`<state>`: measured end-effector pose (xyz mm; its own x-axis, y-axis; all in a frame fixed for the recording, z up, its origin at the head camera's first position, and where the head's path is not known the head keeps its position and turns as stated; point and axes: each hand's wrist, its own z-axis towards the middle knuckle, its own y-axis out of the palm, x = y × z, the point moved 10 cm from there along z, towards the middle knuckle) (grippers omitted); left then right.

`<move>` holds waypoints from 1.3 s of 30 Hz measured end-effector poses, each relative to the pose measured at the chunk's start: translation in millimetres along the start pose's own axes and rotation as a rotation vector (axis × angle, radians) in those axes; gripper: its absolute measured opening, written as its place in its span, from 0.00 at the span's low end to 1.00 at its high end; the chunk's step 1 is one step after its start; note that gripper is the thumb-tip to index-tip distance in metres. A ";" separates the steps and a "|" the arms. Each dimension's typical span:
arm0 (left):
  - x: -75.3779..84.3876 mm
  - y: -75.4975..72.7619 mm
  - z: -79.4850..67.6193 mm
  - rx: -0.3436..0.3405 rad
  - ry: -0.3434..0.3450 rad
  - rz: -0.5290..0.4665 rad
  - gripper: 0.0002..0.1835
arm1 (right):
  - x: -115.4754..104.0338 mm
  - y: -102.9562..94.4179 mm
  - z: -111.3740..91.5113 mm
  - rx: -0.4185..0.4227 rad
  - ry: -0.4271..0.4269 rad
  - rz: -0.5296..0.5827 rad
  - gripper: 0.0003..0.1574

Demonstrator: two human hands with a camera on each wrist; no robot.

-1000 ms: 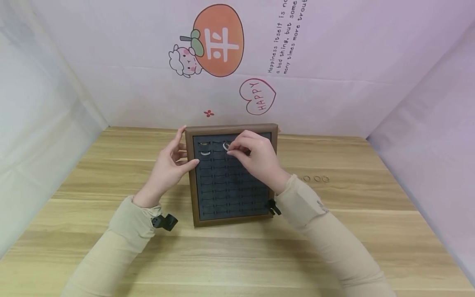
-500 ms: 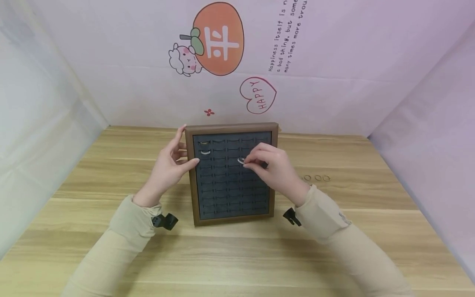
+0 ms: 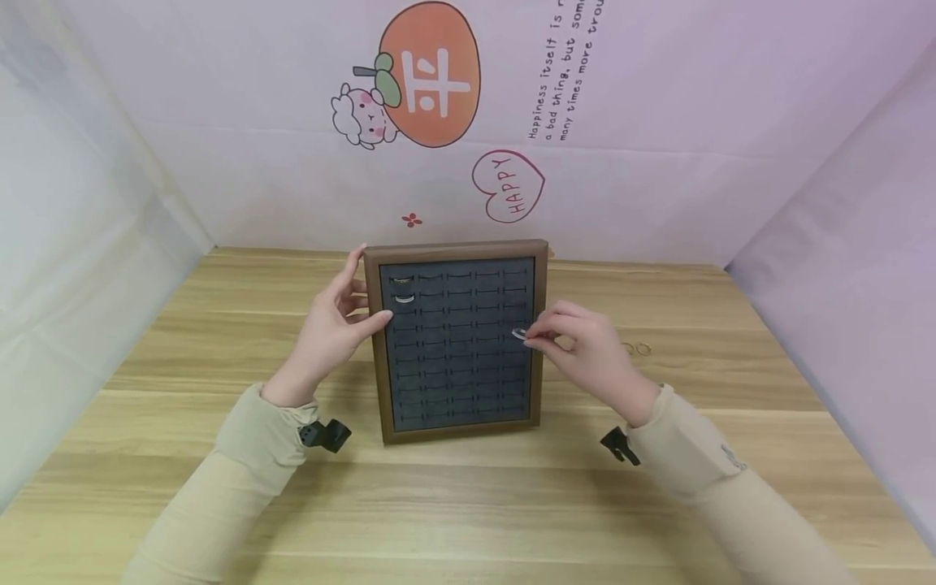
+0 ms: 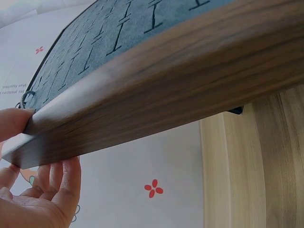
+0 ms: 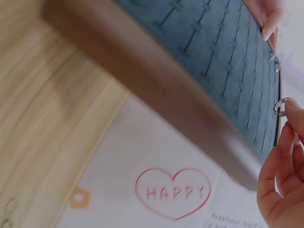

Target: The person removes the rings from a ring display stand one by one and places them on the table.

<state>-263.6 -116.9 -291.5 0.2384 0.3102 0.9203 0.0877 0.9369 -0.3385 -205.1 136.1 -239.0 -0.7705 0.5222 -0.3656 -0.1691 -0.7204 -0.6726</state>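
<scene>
- Shifting rightward and downward since the earlier head frames, the right hand (image 3: 588, 345) is now carrying a silver-toned ring (image 3: 520, 334); the left hand (image 3: 332, 329) is staying in place on the display case (image 3: 382, 366).
- Far left: the left hand is gripping the case's upper left side, its thumb lying on the front. Judging by its wood-like look, the frame is probably being stiff and moderately light, best held by its rails.
- Left column of slits: a gold-toned ring (image 3: 402, 281) is sitting in the top slit, and a silver-toned band (image 3: 405, 299) is sitting directly below it.
- Centre: the slit panel (image 3: 457, 366) is facing the person in five columns, tilted up within the frame; only the leftmost column is visibly bearing rings. Its lining is probably being soft and yielding.
- Right: the carried ring is appearing before the rightmost column, pinched narrowly between thumb and fingertip; contact with the panel cannot be told. It is likely being light, rigid and slippery, so its rim is offering the best hold.
- Far right: loose rings (image 3: 644, 349) are lying on the table (image 3: 468, 512), partly hidden by the right hand.
</scene>
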 end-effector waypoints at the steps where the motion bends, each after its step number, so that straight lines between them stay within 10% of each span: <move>1: 0.0 0.1 0.0 -0.001 -0.002 -0.001 0.49 | 3.4 -3.2 -3.4 0.007 0.005 -0.005 0.13; 21: 0.4 -0.6 -1.0 -0.002 -0.003 0.003 0.49 | 83.5 -49.8 -57.6 0.001 0.237 -0.216 0.10; 39: 1.3 0.5 -0.2 -0.003 -0.002 0.014 0.49 | 161.1 -7.6 -85.3 -0.383 0.423 -0.212 0.03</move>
<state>-263.0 -116.0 -290.5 0.2376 0.3237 0.9158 0.0867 0.9320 -0.3520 -275.5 264.7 -347.6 -0.4193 0.8293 -0.3694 0.0011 -0.4064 -0.9137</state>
